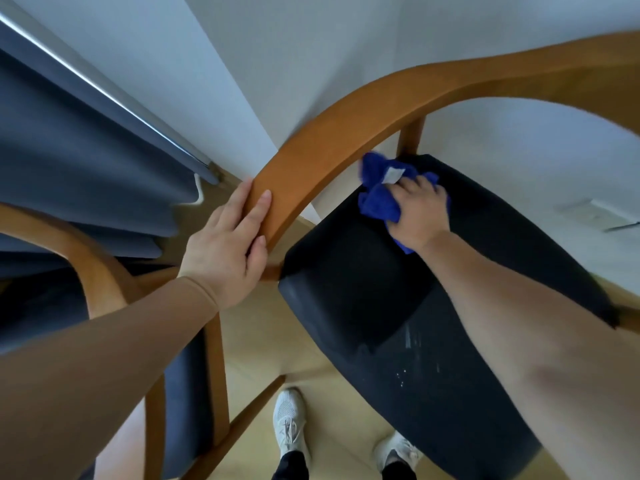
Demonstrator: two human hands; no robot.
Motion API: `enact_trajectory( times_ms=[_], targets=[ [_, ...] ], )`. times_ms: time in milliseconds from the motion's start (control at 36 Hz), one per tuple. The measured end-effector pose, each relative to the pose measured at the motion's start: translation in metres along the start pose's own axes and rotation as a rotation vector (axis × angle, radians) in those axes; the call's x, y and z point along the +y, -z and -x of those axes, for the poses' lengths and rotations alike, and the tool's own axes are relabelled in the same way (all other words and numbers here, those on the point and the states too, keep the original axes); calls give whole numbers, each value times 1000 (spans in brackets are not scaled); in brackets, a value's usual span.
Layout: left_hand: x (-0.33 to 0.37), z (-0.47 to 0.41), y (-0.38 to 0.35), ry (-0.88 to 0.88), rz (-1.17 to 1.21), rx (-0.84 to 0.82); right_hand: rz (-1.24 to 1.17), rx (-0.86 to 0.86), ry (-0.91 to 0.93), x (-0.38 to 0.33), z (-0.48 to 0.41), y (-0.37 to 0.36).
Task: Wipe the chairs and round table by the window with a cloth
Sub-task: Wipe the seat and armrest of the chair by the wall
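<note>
Clearly mid-job: the right hand (419, 206) clenches the blue cloth (379, 190) on the far part of the black seat (363, 271), while the left hand (230, 244) grips the chair's wooden backrest (311, 157). Pale specks remain on the near seat, the second chair (104, 289) at left looks unwiped, and the round table is out of view.

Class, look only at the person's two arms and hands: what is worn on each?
The left arm wears a close-fitting tan sleeve ending at the wrist; the left hand is bare. The right arm and right hand are bare: no sleeve, glove, watch or ring shows.
</note>
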State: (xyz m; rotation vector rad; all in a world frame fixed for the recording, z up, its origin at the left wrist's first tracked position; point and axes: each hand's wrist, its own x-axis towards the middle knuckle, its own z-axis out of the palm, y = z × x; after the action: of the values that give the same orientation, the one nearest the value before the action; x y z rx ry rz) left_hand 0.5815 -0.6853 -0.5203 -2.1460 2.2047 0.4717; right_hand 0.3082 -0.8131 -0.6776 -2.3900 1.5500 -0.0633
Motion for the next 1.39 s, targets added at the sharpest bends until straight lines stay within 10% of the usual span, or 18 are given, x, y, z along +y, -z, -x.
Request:
enact_trajectory(
  times_ms=[333, 833, 1389],
  targets=[
    [1, 0, 2, 6, -19, 2, 62, -166, 114, 5, -23, 19],
    [0, 0, 2, -15, -25, -7, -174, 7, -525, 109, 62, 30],
    [-6, -3, 4, -680, -381, -150, -103, 40, -551, 17, 152, -9]
  ],
)
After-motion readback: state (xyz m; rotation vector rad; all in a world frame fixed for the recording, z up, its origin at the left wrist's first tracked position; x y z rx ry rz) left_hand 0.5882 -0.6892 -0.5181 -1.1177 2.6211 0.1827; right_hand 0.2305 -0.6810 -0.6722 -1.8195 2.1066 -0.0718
